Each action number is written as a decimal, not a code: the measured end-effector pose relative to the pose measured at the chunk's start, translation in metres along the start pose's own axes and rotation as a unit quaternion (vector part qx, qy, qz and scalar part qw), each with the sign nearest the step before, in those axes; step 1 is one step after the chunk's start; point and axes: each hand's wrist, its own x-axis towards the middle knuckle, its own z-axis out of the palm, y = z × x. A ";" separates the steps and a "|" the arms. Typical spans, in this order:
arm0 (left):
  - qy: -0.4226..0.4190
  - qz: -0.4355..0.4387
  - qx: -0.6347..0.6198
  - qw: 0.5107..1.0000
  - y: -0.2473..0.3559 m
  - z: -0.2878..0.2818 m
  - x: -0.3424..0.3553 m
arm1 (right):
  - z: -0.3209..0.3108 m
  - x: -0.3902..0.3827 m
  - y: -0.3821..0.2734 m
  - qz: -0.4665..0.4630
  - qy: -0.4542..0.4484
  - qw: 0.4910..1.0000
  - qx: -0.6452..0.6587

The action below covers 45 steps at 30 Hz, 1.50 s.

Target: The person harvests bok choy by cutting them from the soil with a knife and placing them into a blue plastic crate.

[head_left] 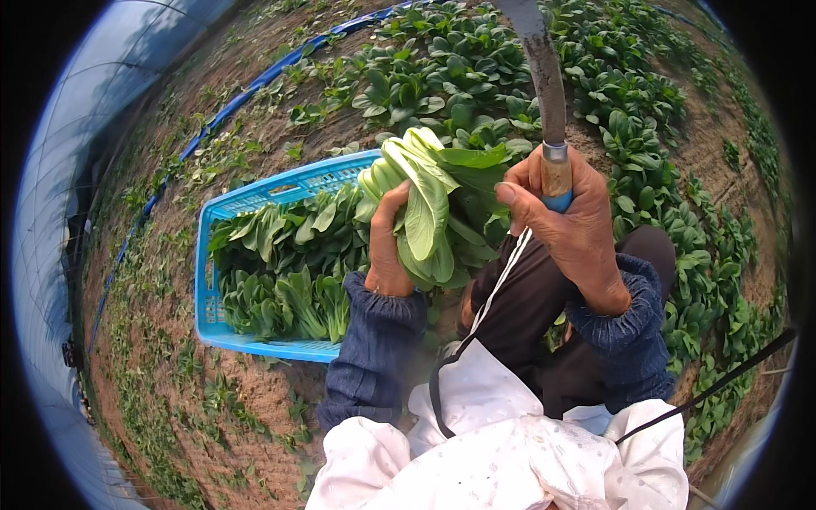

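My left hand [388,246] is wrapped round a bunch of bok choy [429,204], pale stems up and dark leaves hanging toward my knees. The bunch is held above the right end of a blue plastic crate [204,280]. Inside that crate lie rows of cut bok choy [289,297]. My right hand [568,223], just right of the bunch, grips a sickle [554,106] by its wooden handle with a blue end. Its long, dark-stained blade points away from me and runs out of the top of the picture. The right thumb comes close to the leaves.
Growing bok choy [646,170] spreads ahead and down the right side. A blue hose [255,89] curves over the soil at the far left. Beyond it stands a plastic-sheet tunnel wall [110,102]. White cord [501,285] and a black strap [710,393] hang near my lap.
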 end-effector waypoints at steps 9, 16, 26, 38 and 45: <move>0.031 0.013 -0.010 0.999 -0.010 0.008 -0.004 | 0.016 -0.001 0.028 -0.086 -0.031 0.974 -0.205; 0.044 0.061 0.021 0.997 -0.019 -0.011 0.006 | 0.024 0.000 0.037 -0.054 0.007 0.986 -0.154; -0.101 0.085 -0.087 0.987 0.004 -0.052 0.007 | -0.054 0.011 0.030 0.125 -0.009 0.975 -0.182; 0.021 0.146 0.380 0.913 -0.009 0.028 -0.016 | 0.009 0.019 0.051 0.116 -0.130 0.973 0.153; 0.001 0.098 0.319 0.943 -0.005 0.024 -0.016 | 0.010 0.013 0.063 0.181 -0.074 0.951 0.240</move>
